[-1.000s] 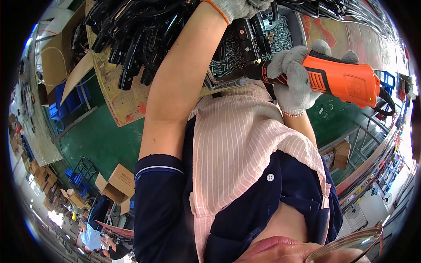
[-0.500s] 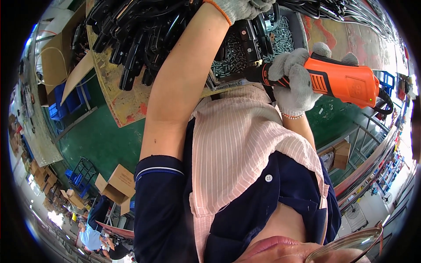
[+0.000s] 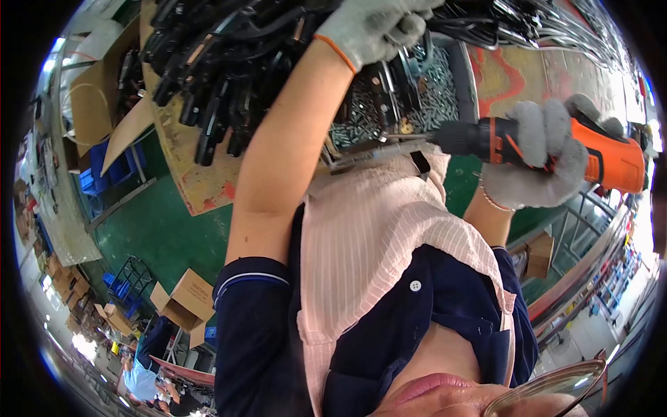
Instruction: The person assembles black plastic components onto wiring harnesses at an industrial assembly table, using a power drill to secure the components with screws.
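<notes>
My right hand (image 3: 542, 153), in a grey knit glove, is wrapped round an orange and black power screwdriver (image 3: 615, 156). Its black chuck and thin bit point left, along the near edge of a tray (image 3: 470, 76). Many small silver screws (image 3: 441, 87) fill that tray, and a black metal part (image 3: 383, 90) lies over them. At the top of the view my left hand (image 3: 372, 31), gloved too, has its fingers curled above the black parts. What it grips there, if anything, I cannot make out, as the upper edge cuts it off.
Left of my left forearm is a heap of black metal parts (image 3: 215, 104) on a worn, paint-marked table (image 3: 198, 187). Black and silver rods (image 3: 549, 31) lie at the upper right. Open cardboard boxes (image 3: 184, 299) stand on the green floor; a person in light blue (image 3: 141, 379) is far behind.
My right hand has drawn the power screwdriver to the right, away from the black parts, and its bit now shows. My left hand has shifted slightly down and left.
</notes>
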A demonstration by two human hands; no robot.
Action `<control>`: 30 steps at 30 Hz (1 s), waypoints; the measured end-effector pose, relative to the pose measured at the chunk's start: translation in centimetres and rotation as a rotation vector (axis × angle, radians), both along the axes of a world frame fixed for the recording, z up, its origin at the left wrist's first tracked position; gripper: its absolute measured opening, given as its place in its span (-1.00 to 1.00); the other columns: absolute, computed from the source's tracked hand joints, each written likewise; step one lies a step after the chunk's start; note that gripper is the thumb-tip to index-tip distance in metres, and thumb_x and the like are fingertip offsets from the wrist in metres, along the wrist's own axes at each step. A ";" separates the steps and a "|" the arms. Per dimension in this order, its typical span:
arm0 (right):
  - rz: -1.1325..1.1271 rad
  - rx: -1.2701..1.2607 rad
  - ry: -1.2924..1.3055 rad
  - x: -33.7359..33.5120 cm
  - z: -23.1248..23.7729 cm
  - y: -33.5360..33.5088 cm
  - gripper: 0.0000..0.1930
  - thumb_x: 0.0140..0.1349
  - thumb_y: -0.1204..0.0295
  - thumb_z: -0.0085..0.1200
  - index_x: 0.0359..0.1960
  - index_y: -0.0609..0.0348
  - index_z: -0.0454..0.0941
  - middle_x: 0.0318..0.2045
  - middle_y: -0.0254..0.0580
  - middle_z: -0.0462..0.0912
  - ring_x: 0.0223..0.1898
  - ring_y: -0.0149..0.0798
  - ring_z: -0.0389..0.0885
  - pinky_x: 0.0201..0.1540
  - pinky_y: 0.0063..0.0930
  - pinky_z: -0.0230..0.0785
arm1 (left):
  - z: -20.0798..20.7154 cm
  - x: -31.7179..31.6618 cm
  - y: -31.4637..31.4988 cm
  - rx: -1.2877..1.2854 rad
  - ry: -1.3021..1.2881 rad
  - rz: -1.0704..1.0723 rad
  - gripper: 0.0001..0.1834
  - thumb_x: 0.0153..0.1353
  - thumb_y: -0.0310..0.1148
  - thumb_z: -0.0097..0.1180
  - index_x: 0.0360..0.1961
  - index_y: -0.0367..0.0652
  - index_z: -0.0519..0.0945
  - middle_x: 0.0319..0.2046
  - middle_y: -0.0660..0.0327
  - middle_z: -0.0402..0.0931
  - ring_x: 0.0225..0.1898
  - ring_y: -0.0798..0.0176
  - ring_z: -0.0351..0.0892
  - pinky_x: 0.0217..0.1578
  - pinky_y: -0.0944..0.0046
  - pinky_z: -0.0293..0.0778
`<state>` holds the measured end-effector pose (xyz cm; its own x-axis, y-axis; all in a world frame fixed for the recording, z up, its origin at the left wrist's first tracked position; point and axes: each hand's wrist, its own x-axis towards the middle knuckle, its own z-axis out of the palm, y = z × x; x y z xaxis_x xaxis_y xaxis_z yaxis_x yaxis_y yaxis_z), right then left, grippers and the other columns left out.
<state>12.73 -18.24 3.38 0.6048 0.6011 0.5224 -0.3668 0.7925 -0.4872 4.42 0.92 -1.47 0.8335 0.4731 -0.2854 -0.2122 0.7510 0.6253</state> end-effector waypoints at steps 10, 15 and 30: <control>0.155 0.032 0.232 5.9 5.1 3.0 -0.74 0.05 0.54 0.12 -0.22 0.18 0.36 -0.61 -0.51 0.31 -0.57 -0.58 0.36 -0.40 -0.76 0.30 | 0.0 0.9 -1.9 0.017 0.112 0.029 -0.55 0.23 -0.15 0.24 -0.07 -0.12 0.28 -0.49 0.27 0.40 -0.74 0.52 0.25 -0.81 0.52 0.08; -0.033 0.104 0.204 6.4 4.5 4.9 -0.69 0.02 0.51 0.09 -0.19 0.28 0.34 -0.62 -0.49 0.32 -0.59 -0.56 0.33 -0.39 -0.70 0.27 | -0.8 -0.9 -1.0 -0.079 0.195 -0.066 -0.15 0.12 0.56 -0.30 -0.13 -0.08 0.38 -0.52 0.24 0.41 -0.73 0.48 0.33 -0.79 0.55 0.05; -0.082 0.107 0.005 5.5 0.5 7.5 -0.63 0.21 0.50 0.07 0.06 0.02 0.37 -0.59 -0.43 0.27 -0.62 -0.45 0.28 -0.52 -0.59 0.27 | 0.4 0.0 -1.3 0.060 0.239 0.047 -0.09 0.12 0.59 -0.50 -0.31 -0.13 0.45 -0.81 0.33 0.28 -0.87 0.49 0.17 -0.90 0.51 0.02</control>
